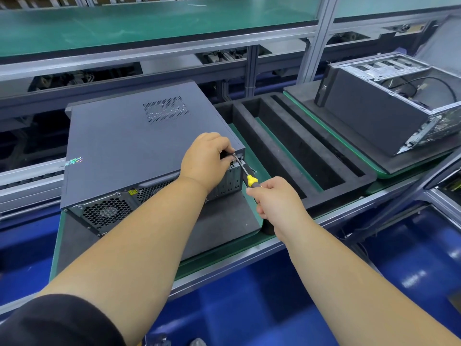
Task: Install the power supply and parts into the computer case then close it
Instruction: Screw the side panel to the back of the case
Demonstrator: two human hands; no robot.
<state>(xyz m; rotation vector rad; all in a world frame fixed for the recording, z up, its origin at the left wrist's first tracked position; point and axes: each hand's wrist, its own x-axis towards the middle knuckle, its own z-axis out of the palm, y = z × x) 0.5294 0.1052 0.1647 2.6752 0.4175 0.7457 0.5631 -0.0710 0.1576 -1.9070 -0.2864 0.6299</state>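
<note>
Driving a screw at the rear upper corner of the computer case (139, 146), I am leaning over the counter (224, 248) with both bare arms stretched forward. The case lies on its side on a dark foam pad (224, 216), its side panel already on and its fan grilles facing me. The likeliest mishap, as I judge it, is the screwdriver (245, 172) slipping off the screw head, because the shaft meets the corner at a slant rather than straight on; a slip could scratch the panel or jab my left fingers, which sit right beside the tip. The screw could also go in crooked if the panel shifts. My left hand (207, 158) curls over the case's corner, fingers clenched around something dark at the tip, probably steadying the screw, though I cannot see the screw itself. My right hand (270, 198) is wrapped tightly around the yellow and black handle, grasping it from below. To the right lie an empty black foam tray (287, 136) and a second case (389, 106), still open, with its wiring showing.
</note>
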